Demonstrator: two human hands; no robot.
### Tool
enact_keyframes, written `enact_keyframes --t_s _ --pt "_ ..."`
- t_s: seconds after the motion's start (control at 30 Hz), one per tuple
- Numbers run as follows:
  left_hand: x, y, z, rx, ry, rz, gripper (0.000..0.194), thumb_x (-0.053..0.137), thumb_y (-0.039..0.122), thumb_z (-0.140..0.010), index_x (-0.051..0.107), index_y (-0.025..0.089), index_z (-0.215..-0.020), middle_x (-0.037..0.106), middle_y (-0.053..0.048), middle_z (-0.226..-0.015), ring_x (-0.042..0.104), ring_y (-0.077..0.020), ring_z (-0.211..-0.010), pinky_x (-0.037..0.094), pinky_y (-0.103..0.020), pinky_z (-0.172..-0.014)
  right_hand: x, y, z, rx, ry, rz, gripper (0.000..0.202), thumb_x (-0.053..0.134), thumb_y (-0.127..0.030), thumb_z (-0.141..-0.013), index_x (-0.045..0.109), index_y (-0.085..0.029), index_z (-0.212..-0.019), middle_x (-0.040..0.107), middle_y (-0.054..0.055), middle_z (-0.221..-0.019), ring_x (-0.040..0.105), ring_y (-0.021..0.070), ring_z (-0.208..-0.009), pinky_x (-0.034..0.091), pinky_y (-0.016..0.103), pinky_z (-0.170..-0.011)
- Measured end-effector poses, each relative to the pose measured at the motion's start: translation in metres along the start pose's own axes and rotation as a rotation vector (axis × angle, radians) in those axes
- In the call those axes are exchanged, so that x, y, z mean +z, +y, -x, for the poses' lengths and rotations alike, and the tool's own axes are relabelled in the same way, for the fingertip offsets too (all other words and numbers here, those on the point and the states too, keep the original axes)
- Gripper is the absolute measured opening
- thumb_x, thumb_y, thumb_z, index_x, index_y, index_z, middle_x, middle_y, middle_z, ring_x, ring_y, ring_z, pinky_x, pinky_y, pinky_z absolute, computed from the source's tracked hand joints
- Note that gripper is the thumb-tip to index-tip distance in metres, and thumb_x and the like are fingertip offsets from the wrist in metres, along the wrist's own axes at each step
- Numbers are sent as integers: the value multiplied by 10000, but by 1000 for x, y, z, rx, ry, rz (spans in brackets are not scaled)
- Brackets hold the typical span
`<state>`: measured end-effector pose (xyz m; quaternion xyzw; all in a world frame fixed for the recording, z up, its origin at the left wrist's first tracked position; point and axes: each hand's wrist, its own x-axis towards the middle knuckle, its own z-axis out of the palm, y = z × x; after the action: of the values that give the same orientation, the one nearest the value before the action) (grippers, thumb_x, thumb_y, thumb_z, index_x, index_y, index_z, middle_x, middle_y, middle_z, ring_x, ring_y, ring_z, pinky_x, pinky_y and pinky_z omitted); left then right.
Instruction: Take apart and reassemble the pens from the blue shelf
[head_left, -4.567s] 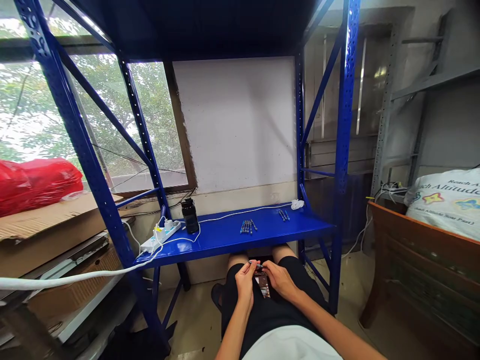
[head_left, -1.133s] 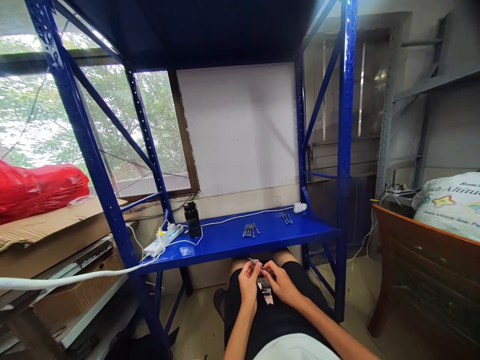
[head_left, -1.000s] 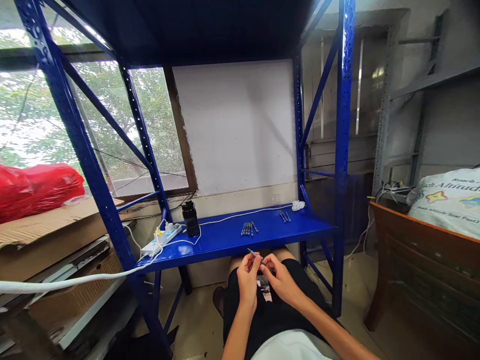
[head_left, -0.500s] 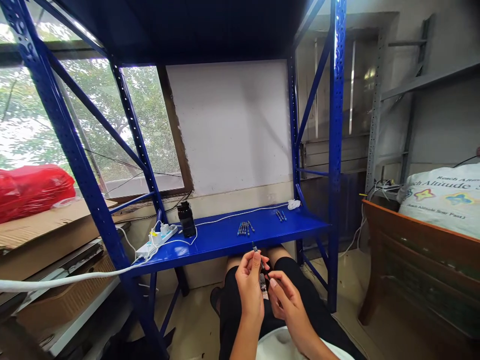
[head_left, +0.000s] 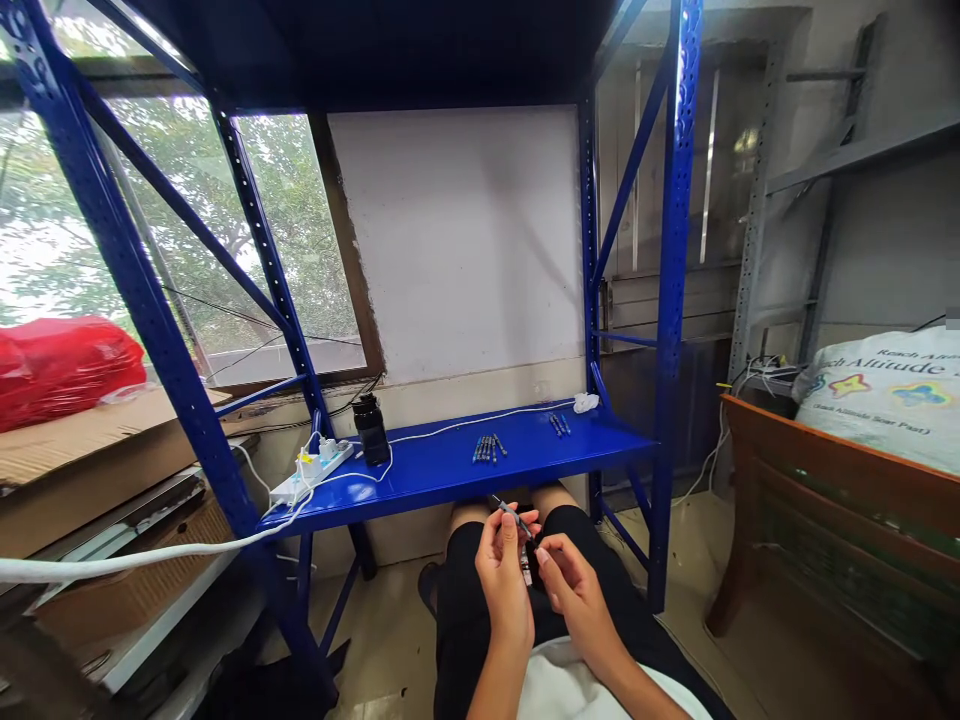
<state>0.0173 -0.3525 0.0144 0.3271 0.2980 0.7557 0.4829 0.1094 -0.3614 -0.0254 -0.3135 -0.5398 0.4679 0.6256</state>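
Note:
My left hand (head_left: pixel 504 565) is closed around a slim grey pen (head_left: pixel 511 512), gripping it between thumb and fingers above my lap. The pen slants, its thin tip pointing up and to the left. Close beside it, my right hand (head_left: pixel 576 585) pinches at the pen's lower end; the fingers partly cover that end. Between and below the hands lies a small dark and shiny item (head_left: pixel 526 572), too hidden to name. Beyond them, several dark pens (head_left: pixel 489 448) lie side by side on the blue shelf (head_left: pixel 431 480), with a smaller group of pens (head_left: pixel 559 425) farther right.
A black bottle (head_left: pixel 371 432) stands on the shelf's left part beside a white power strip (head_left: pixel 311 470) with plugs and cables. A white cable bundle (head_left: pixel 586 402) sits at the back right. Blue uprights (head_left: pixel 675 300) frame the shelf; a wooden chair (head_left: pixel 825 500) is at right.
The pen has tilted from nearly upright to slanting left. Both hands stay close together around it. The view has shifted slightly.

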Motion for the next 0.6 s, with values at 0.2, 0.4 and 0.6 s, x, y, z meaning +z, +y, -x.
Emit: enact_keyframes --t_s 0.2,0.4,0.6 --pt "-6 -6 3 -23 -101 -92 479 818 512 -878 765 162 -1200 812 -141 -1061 772 -252 -945 603 -358 -862 -1 -1 -1 5 68 -11 466 764 -679 -883 712 -232 -1005 548 -20 -698 473 143 -592 366 230 -495" --pt "-11 -10 5 -32 -172 -172 451 875 508 -814 805 161 -1094 815 -154 -1039 772 -291 -982 603 -420 -921 -1 -9 -1 13 122 -4 491 796 -686 -841 746 -246 -1052 617 9 -730 540 179 -629 415 254 -505" --pt "-18 -14 1 17 -37 -186 447 891 493 -797 790 167 -1086 810 -129 -1003 771 -276 -968 602 -372 -869 -4 -5 0 5 110 -7 468 824 -640 -842 734 -229 -1045 678 35 -805 572 179 -651 419 243 -499"
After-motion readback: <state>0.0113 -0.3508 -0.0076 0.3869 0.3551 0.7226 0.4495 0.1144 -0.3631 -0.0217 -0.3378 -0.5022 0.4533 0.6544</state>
